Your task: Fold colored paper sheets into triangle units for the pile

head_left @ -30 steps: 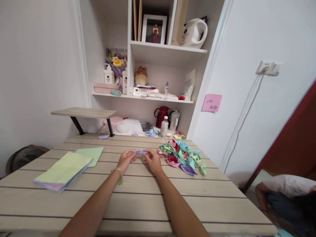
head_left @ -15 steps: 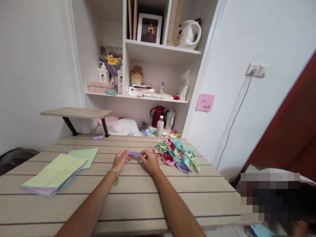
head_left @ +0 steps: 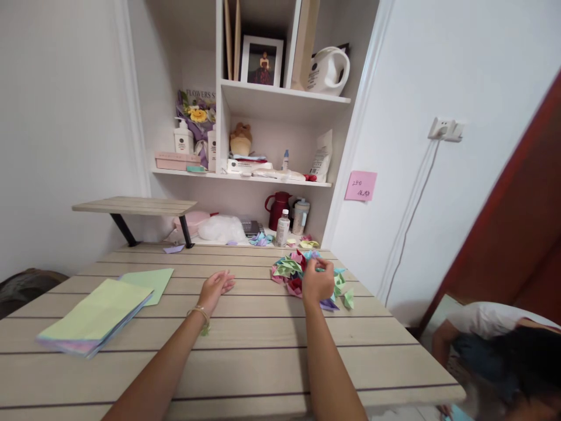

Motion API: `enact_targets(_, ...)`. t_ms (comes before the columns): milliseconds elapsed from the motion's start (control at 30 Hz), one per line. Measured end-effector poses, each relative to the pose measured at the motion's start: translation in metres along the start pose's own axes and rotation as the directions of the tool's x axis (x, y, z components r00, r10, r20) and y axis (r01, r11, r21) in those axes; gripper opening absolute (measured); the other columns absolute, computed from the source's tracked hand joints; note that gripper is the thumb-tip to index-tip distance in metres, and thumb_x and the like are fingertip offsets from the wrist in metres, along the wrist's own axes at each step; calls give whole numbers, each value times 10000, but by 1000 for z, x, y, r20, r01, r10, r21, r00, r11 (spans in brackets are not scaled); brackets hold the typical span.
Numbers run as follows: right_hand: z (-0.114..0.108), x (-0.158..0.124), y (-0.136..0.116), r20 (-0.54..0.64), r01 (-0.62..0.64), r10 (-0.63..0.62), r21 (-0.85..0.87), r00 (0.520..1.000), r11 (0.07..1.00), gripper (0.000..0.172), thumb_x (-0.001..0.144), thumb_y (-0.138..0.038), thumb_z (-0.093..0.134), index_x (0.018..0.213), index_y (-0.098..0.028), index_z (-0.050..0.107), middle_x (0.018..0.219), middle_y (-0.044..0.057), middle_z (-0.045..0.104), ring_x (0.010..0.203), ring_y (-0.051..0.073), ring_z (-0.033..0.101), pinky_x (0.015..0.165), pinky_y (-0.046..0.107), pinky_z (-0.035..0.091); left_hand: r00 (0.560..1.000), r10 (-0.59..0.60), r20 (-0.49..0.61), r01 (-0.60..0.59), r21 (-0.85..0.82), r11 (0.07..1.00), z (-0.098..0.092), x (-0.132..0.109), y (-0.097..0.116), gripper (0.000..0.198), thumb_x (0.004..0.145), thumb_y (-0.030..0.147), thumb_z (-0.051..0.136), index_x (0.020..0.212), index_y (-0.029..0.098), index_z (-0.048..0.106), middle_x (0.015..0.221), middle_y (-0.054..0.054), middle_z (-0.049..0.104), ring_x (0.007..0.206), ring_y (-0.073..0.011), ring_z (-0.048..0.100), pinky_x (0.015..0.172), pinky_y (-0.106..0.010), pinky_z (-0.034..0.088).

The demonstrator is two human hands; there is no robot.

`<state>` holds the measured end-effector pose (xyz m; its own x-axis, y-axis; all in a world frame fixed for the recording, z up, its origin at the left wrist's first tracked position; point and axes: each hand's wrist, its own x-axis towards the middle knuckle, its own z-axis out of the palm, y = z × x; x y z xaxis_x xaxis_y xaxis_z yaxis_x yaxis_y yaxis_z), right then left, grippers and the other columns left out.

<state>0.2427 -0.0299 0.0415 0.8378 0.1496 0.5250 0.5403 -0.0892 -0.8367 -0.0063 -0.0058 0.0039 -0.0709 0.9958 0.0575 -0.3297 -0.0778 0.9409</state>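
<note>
Paper boats [head_left: 288,268] lie heaped on the right side of the table [head_left: 254,345]. The right hand [head_left: 318,282] is over them, partly curled; whether it grips one cannot be told. The left hand [head_left: 214,289], loosely open, holds nothing, right of the green paper [head_left: 156,285].

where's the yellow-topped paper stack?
Head view: the paper stack lies on the table at left, partly over the green sheet, left of the left hand.
</note>
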Motion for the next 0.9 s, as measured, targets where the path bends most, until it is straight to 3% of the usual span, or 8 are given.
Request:
enact_targets(133,4,6,19,-65,-148,147,2,987,989,210,724,-318,436,831,-214,584,686,62,625,603,216,522,523,291,283,1000,9,11,-9,31,999,-1,1,-2,259,687,285,643,873,110,602,774,-115,680,639,-135,643,645,-248,522)
enact_targets(333,8,5,18,-80,-185,182,-28,980,982,170,690,-270,459,791,-238,592,742,76,622,771,288,496,642,369,284,1000,16,23,-17,41,999,-1,1,-3,258,687,293,641,868,113,605,739,-101,676,607,-121,632,612,-230,519)
enact_targets(533,4,-9,-3,-14,40,-40,-18,999,999,265,732,-263,427,946,-201,568,817,97,576,837,286,454,700,377,274,1000,20,23,-21,55,998,-1,2,-5,256,692,300,634,862,111,608,736,-99,673,599,-120,631,578,-211,511)
enact_targets(633,5,-28,-15,74,224,-227,48,971,973,263,755,-267,427,964,-176,559,801,89,555,824,268,448,716,368,269,1000,17,23,-18,80,997,-1,4,-7,250,697,291,630,867,109,605,749,-104,673,604,-126,634,580,-219,511)
enact_targets(700,7,-47,-21,165,354,-377,157,911,922,253,762,-251,425,958,-160,556,777,75,544,805,249,448,722,360,271,1000,9,28,-11,71,997,-2,6,-9,250,691,282,637,868,110,603,770,-112,674,623,-137,640,607,-241,515)
enact_targets(800,7,-82,-31,298,463,-571,361,765,809,256,772,-222,425,992,-158,540,754,47,533,765,211,452,721,338,288,999,9,34,-10,24,1000,-3,10,-11,242,675,266,649,855,111,604,807,-119,673,671,-155,646,654,-264,510)
enact_targets(900,-2,-115,-43,400,509,-750,557,527,656,257,775,-222,462,1016,-175,536,799,41,550,774,190,465,737,321,309,999,33,24,-33,-28,999,-4,12,-15,255,635,250,669,843,117,603,819,-106,670,717,-176,644,672,-274,499)
